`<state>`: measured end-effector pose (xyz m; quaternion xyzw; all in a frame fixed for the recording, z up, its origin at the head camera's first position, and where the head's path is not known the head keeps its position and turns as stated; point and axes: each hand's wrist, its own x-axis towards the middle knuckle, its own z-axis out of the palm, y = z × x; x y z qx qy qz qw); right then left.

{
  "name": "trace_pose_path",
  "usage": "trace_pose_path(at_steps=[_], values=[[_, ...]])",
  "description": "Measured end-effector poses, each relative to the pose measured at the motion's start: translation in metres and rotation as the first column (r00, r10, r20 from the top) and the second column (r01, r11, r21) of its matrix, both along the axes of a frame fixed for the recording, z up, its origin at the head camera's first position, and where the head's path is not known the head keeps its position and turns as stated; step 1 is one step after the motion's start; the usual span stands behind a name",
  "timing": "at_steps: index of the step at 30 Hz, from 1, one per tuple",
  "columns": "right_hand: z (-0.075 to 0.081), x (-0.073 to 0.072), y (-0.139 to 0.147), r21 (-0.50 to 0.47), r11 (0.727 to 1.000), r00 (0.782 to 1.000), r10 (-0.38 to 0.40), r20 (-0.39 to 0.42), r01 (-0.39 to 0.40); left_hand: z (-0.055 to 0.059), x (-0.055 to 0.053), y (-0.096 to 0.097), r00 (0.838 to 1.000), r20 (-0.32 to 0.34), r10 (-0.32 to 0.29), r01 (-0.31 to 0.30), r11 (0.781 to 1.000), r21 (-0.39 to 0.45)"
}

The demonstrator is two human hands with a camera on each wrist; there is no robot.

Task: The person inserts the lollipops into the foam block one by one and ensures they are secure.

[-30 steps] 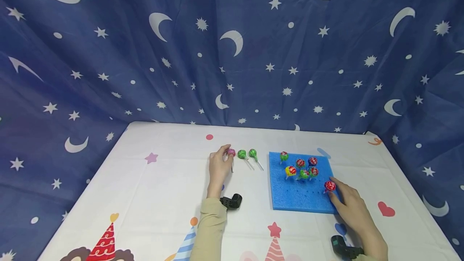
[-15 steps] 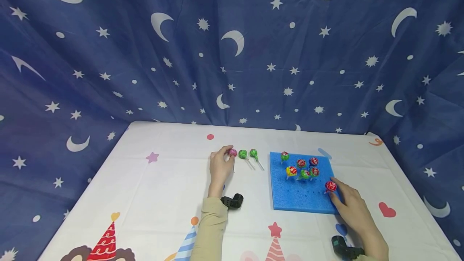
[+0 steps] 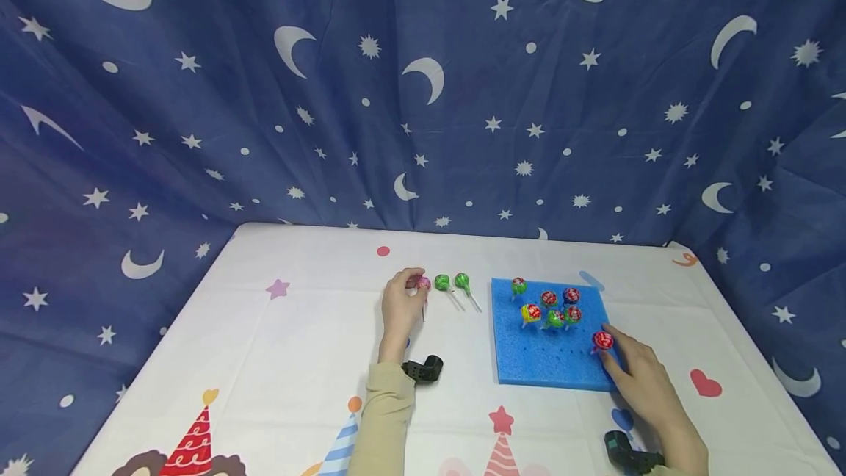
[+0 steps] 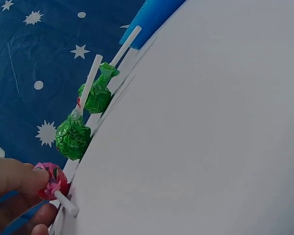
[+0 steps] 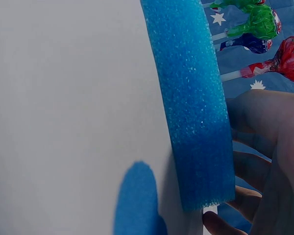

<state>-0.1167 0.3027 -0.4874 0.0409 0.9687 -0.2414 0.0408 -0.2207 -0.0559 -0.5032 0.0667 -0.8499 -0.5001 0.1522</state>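
Observation:
My left hand [image 3: 402, 308] pinches a pink-wrapped lollipop [image 3: 424, 283] by its head between thumb and fingers, the white stick pointing toward me. In the left wrist view this lollipop [image 4: 53, 183] is at the fingertips, low over the white tabletop. Two green lollipops [image 3: 441, 282] lie just right of it. My right hand [image 3: 640, 369] rests at the right edge of a blue foam board [image 3: 548, 366], its thumb on top beside a red lollipop [image 3: 603, 341] standing in the foam. In the right wrist view, the board's edge hides some fingertips.
Several more lollipops, among them a yellow one [image 3: 531, 313] and a dark blue one [image 3: 571, 295], stand in the board's far half. Small holes mark its near half. A white printed cloth [image 3: 297, 344] covers the table; a blue starry curtain [image 3: 370, 109] hangs behind.
My left hand has brought the pink lollipop very slightly toward me, and its stick shows longer below the fingers. The right hand stays at the foam board.

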Motion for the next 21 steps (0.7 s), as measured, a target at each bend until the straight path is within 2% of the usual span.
trace_pose_path(at_steps=[10,16,21], values=[[0.001,0.001,0.0,-0.003,1.0,1.0,0.006,0.007,-0.006,0.002,0.003,-0.001,1.0,-0.025,0.0,0.001,0.998,0.055],[0.0,0.001,0.0,0.001,1.0,1.0,0.007,0.0,-0.007,0.007,0.007,0.0,0.997,-0.08,-0.021,0.031,0.991,0.13],[-0.001,0.0,0.001,0.005,1.0,1.0,0.005,-0.004,-0.005,0.01,0.01,0.003,0.996,-0.089,-0.032,0.044,0.989,0.144]])
